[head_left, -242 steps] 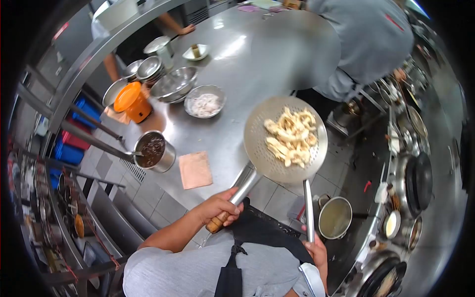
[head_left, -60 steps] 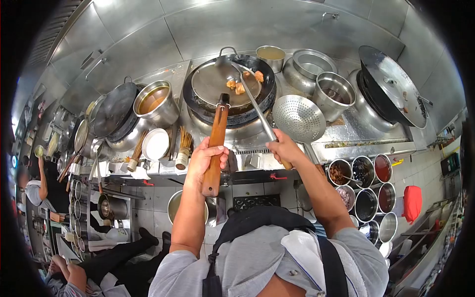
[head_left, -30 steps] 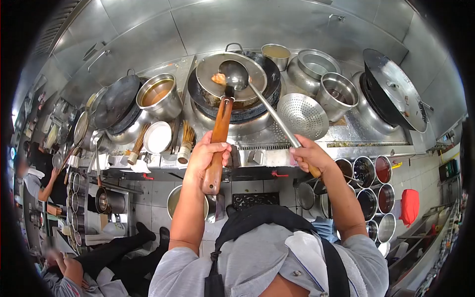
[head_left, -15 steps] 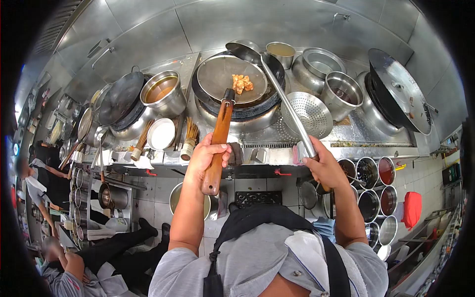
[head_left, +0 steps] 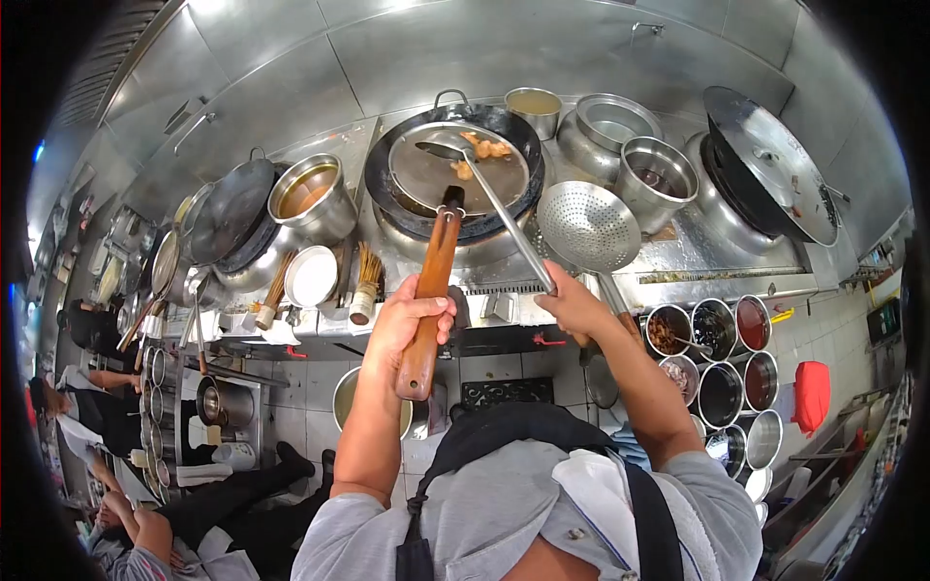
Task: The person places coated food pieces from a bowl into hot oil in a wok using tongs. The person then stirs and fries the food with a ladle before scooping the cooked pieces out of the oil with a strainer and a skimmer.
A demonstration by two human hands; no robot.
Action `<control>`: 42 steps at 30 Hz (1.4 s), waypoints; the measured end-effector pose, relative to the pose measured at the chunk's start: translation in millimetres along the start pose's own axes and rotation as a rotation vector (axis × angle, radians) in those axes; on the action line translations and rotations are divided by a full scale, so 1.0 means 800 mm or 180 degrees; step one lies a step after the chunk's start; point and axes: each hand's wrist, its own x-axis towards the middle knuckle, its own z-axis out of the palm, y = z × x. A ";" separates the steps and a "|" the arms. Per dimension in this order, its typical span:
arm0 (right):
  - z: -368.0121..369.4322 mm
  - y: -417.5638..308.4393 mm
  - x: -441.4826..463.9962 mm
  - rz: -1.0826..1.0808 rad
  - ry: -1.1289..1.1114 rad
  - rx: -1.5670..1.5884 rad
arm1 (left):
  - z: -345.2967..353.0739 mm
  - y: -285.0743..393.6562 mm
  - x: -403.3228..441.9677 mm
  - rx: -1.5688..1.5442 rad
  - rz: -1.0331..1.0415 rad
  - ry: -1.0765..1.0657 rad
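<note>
A round mesh strainer with a wooden handle lies over the mouth of a dark wok. My left hand is wrapped round that handle, thumb along its top. A few browned food pieces sit on the mesh, most toward its far right and one nearer the middle. My right hand grips the long metal handle of a ladle. The ladle's bowl is over the strainer, beside the food; whether it touches is hard to tell.
A perforated skimmer rests right of the wok. Steel pots flank the burner, and bamboo brushes stand by a white bowl. Another wok leans far right. Sauce containers stand lower right. Co-workers are at left.
The ladle's bowl has come down from beyond the strainer onto its middle area. The food pieces have spread apart toward the far right. My right hand has moved left.
</note>
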 end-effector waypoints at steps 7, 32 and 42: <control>0.003 -0.003 -0.019 -0.0581 0.0496 0.0372 | -0.006 -0.005 0.003 -0.0142 0.0000 0.0097; 0.003 0.057 -0.028 -0.0540 0.0532 0.0043 | -0.004 -0.001 0.010 0.0514 0.0227 0.0220; -0.039 0.025 -0.096 -0.0267 0.0826 0.0627 | 0.002 0.015 0.034 0.2075 0.0149 0.0234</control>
